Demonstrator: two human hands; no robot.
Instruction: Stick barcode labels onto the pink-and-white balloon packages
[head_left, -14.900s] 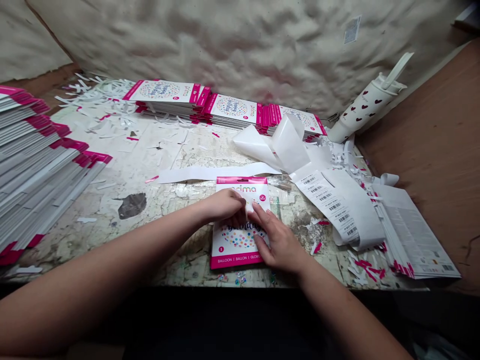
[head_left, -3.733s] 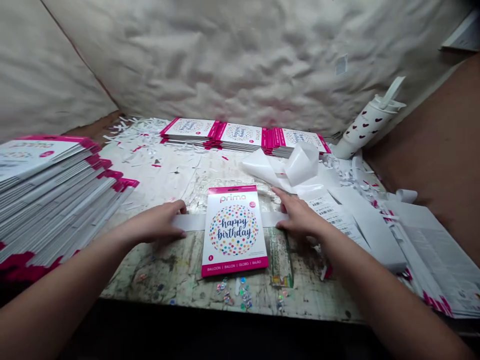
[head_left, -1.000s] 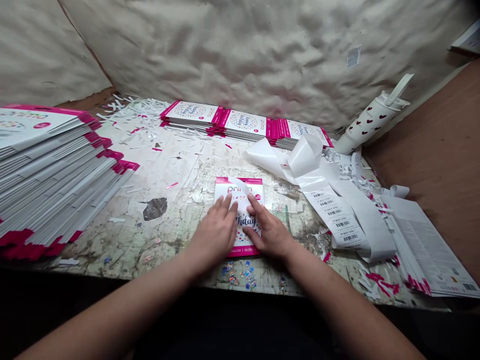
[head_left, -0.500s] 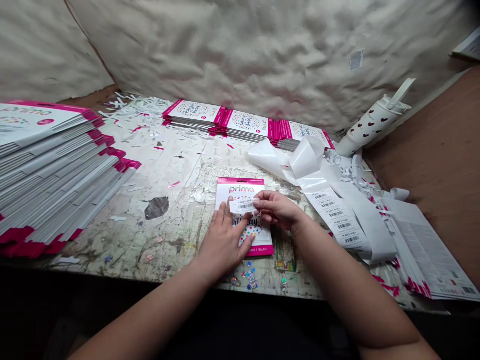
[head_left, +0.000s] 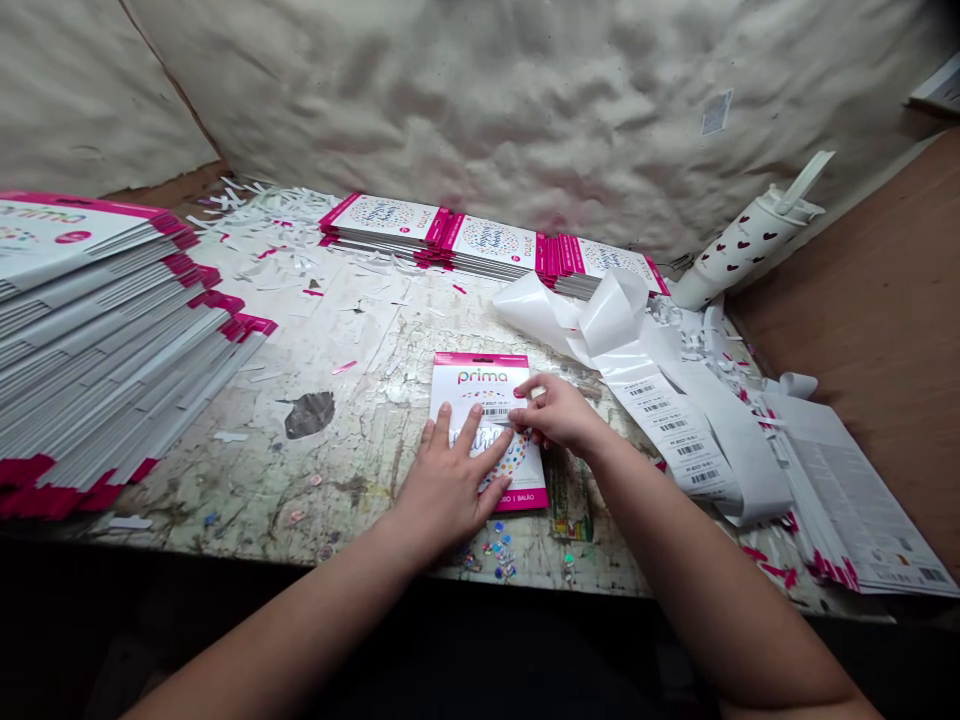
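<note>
A white and pink balloon packet [head_left: 480, 388] printed "prima" lies face up on the worktable in front of me. My left hand [head_left: 448, 478] rests flat on its lower left, fingers spread, covering part of the birthday lettering. Over the middle of the packet is a small white barcode label [head_left: 495, 411]. At its right end, my right hand [head_left: 561, 412] pinches the label between thumb and fingers. Whether the label's underside touches the packet, I cannot tell. A strip of barcode labels [head_left: 679, 430] lies beside my right forearm.
Fanned packets [head_left: 112, 330] are piled high at the left. Several packet stacks [head_left: 491, 240] line the back wall. A heart-patterned tumbler [head_left: 746, 250] stands tilted at the back right. More packets [head_left: 862, 490] lie at the right edge. Paper scraps and sequins [head_left: 501, 550] litter the worktable.
The label has come down lower over the packet and looks flatter. My right fingers have shifted slightly at its right end. My left hand stays on the packet.
</note>
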